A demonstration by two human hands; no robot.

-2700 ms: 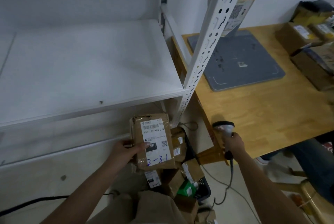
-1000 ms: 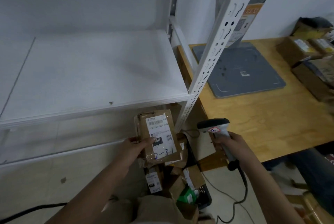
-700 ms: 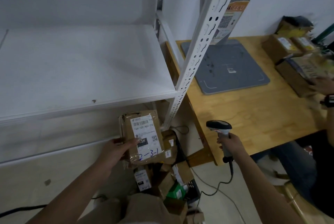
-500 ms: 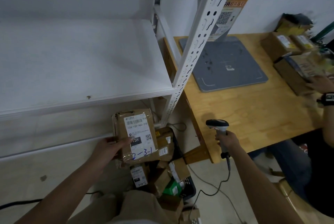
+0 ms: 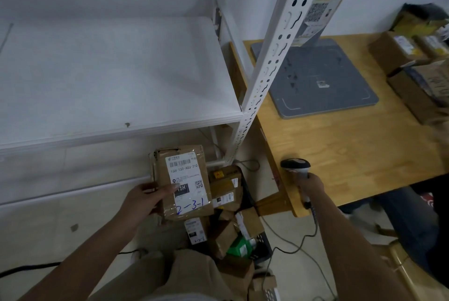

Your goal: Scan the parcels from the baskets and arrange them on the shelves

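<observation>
Now: one parcel (image 5: 184,181) in hand, one scanner (image 5: 296,167), two hands. Left hand (image 5: 143,199) grips parcel at left edge, thumb across label, fingers underneath. Parcel is held in air below white shelf (image 5: 109,69), above basket (image 5: 263,249) on floor. Long axis runs away from person, slightly tilted; label faces up, barcode at far end, handwritten "2-3-1" at near end. Right hand (image 5: 312,182) is wrapped round scanner handle, head uppermost, beside table (image 5: 352,150) edge, apart from parcel. Basket holds several more parcels, exact count unclear.
</observation>
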